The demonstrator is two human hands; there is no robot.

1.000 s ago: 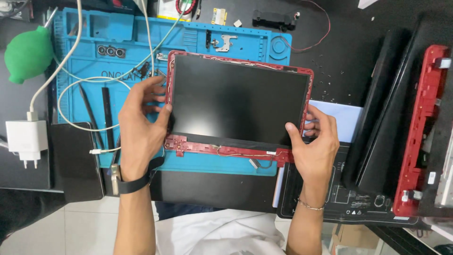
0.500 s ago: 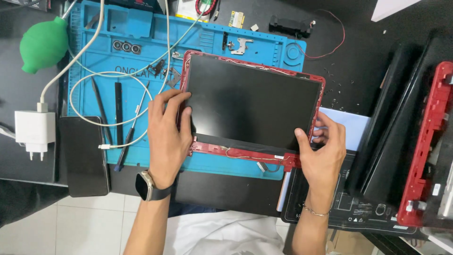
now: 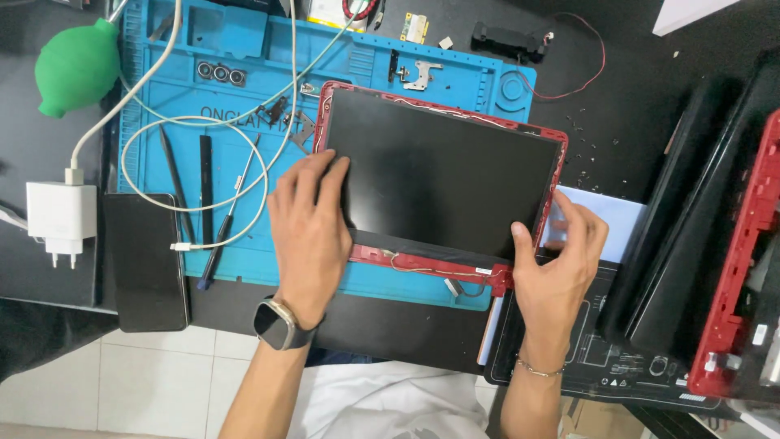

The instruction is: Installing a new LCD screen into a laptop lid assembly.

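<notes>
A black laptop screen panel (image 3: 443,175) lies in a red lid frame (image 3: 556,167) on a blue repair mat (image 3: 236,73). My left hand (image 3: 309,232) rests flat on the panel's near left corner, fingers spread over the frame edge; a watch is on that wrist. My right hand (image 3: 556,260) grips the near right corner of the red frame, thumb on the panel's edge and fingers around the outside. A thin cable runs along the frame's near edge between the hands.
A green air blower (image 3: 77,69), white charger (image 3: 55,219) with looped cable, and black phone (image 3: 146,260) lie left. Prying tools (image 3: 203,187) sit on the mat. Black and red laptop shells (image 3: 731,268) stand right. A speaker with red wire (image 3: 508,39) lies at the back.
My left hand has slid from the frame's left edge onto the panel's near left corner. The view has shifted, so the screen sits further right and slightly more rotated.
</notes>
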